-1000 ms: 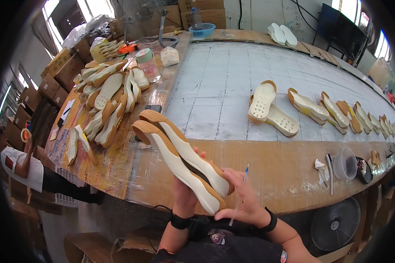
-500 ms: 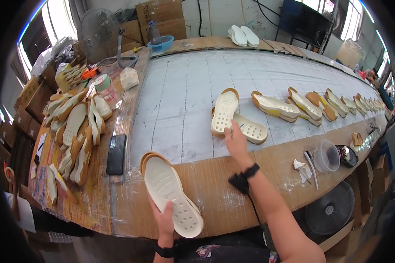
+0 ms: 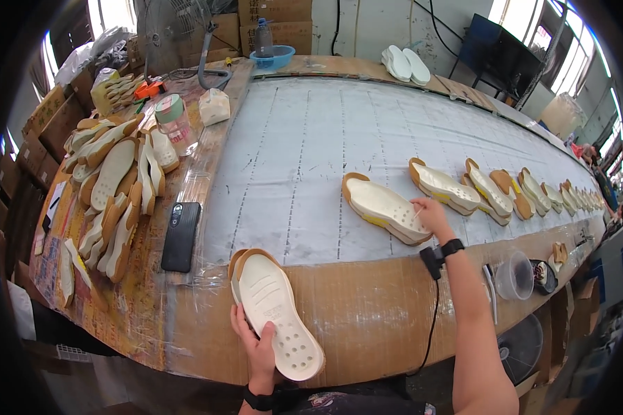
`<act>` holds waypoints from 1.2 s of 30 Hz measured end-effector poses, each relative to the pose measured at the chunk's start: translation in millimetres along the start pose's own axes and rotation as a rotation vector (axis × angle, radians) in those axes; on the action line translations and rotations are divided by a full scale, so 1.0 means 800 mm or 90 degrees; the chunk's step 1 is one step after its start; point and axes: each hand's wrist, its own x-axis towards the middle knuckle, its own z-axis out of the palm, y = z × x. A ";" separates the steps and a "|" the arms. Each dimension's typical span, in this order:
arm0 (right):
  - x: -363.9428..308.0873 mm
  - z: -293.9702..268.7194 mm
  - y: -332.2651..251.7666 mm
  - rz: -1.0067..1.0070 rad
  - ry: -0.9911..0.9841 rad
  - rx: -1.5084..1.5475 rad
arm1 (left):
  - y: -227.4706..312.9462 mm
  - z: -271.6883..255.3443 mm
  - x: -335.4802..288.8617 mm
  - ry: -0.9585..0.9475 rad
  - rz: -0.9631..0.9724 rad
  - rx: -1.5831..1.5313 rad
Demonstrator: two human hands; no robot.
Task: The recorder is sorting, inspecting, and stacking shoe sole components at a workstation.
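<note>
My left hand is closed on a pair of cream shoe soles with tan edges, stacked together; the top shoe sole faces up with round holes in its heel. They lie tilted at the table's near edge. My right hand grips the heel edge of another stacked pair, whose upper cream sole lies on the white sheet. Something thin shows by the right fingertips, too small to name. More paired soles run in a row to the right.
At the left is a heap of soles, with a black phone and a jar with a green lid beside it. A clear plastic tub stands at the right near edge. A black cable hangs from my right wrist.
The two soles at my right hand lay crossed and now lie stacked, aligned in one direction. My right hand has moved right with them. My left hand still holds its pair; the view has shifted slightly.
</note>
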 end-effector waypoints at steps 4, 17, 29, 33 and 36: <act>-0.016 0.023 -0.011 0.024 -0.003 0.051 | -0.004 -0.005 0.000 0.009 0.004 -0.006; -0.106 0.101 -0.103 0.080 -0.412 0.758 | 0.039 -0.005 -0.012 -0.005 0.134 0.201; -0.319 0.119 -0.204 0.054 -0.442 0.834 | 0.176 0.041 -0.040 -0.219 0.185 -0.171; -0.327 0.123 -0.185 0.039 -0.449 0.810 | 0.174 0.042 -0.060 -0.182 0.244 -0.052; -0.337 0.129 -0.180 0.046 -0.449 0.808 | 0.172 0.034 -0.068 -0.226 0.280 0.037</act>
